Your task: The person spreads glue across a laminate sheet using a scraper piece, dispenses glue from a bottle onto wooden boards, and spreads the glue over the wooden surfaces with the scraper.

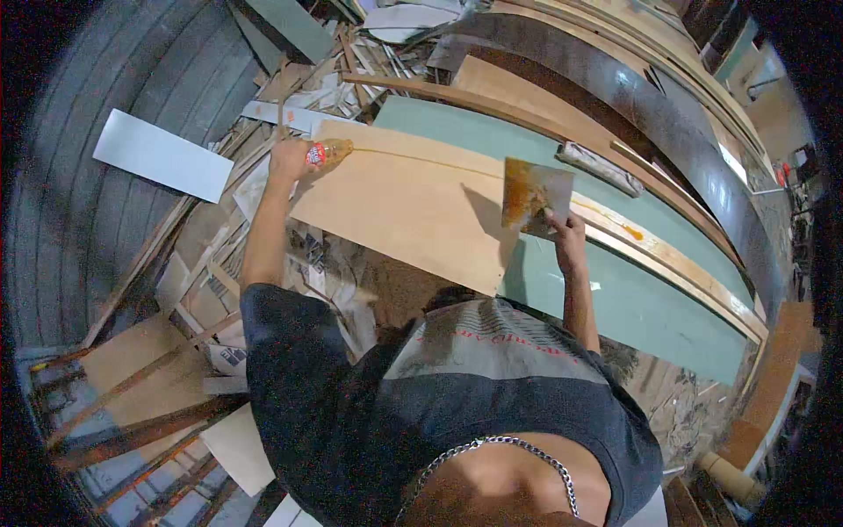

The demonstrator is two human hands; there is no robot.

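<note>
My left hand (290,162) is wrapped round a glue bottle (332,152) with a red and white label and amber contents. The bottle lies tilted over the far left corner of a tan wood panel (395,198), its tip pointing right. From there a thin amber line of glue (421,158) runs along the panel's far side. My right hand (569,235) grips a flat square spreader (537,195), smeared with orange-brown glue, held at the panel's right end. Beyond it, a narrow wood strip (667,241) carries more glue.
Green boards (632,303) lie under the panel and strip. A stained paint roller (601,169) rests behind the spreader. Scrap wood (338,92) is heaped at the back left, near a white board (163,155). A long dark curved sheet (606,92) lies at the back.
</note>
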